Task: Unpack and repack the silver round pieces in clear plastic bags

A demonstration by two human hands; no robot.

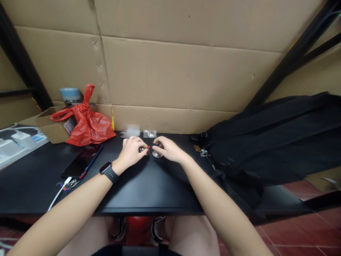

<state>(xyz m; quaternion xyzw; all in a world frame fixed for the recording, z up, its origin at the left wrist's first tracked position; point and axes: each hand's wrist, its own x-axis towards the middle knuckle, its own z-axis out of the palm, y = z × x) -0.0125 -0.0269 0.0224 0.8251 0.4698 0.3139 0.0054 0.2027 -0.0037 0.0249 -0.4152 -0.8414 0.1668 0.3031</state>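
Note:
My left hand (133,150) is closed in a pinch over the table, holding a small piece with a red tip (148,147). A dark, shiny part (142,150) shows between its thumb and fingers. My right hand (167,148) faces it from the right, fingers curled around a shiny round metal piece (156,155). The thumb covers part of that piece, so its exact kind cannot be made out. A narrow gap separates the two hands. Just behind them lies a small clear packet (150,133) with something inside, beside a stack of clear plastic bags (131,131).
On the left are a phone (82,161) with a white cable, a red plastic bag (92,126), a cardboard box (53,124) and a power strip (21,144). A black backpack (277,138) and keys (204,153) lie right. Cardboard (170,78) walls the back.

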